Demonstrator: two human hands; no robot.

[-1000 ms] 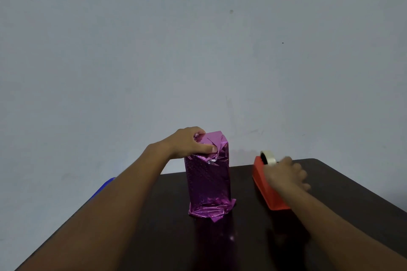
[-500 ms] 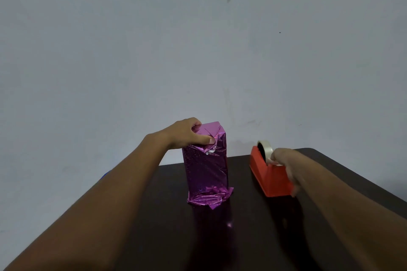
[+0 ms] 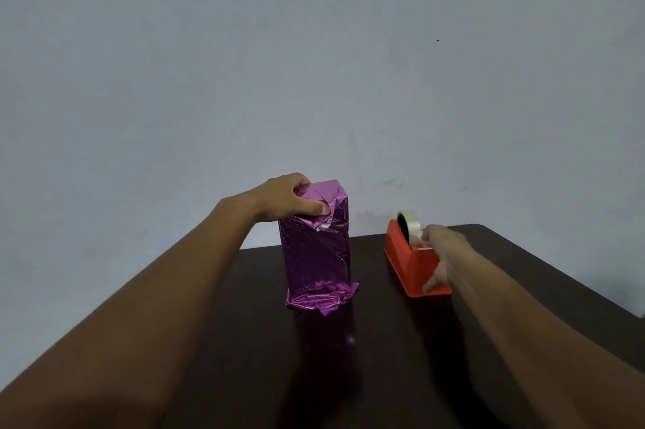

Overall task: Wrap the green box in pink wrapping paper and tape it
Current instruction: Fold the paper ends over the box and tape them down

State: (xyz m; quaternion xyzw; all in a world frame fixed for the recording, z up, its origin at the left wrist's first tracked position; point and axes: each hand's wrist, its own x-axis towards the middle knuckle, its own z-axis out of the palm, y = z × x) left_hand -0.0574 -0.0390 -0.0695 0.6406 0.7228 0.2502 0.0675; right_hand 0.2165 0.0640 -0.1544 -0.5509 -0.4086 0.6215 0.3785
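Green box (image 3: 316,254), fully hidden under the shiny pink wrapping paper (image 3: 326,229), stands upright on the dark desk (image 3: 244,341), left of the orange tape dispenser (image 3: 410,262). Judging by the creased top flaps and the loose skirt of paper splayed at the base, the step in hand is fetching a strip of tape for the top fold. To do it well, keep the flaps pinned flat so they do not spring open, draw out a piece long enough to bridge the fold, and tear it cleanly at the dispenser's cutter. The left hand (image 3: 286,200) is curled over the top of the parcel, thumb pressing the folded paper against its front face. The right hand (image 3: 443,254) rests on the dispenser beside the tape roll (image 3: 412,224), fingers bent downward; whether it already pinches the tape end cannot be told.
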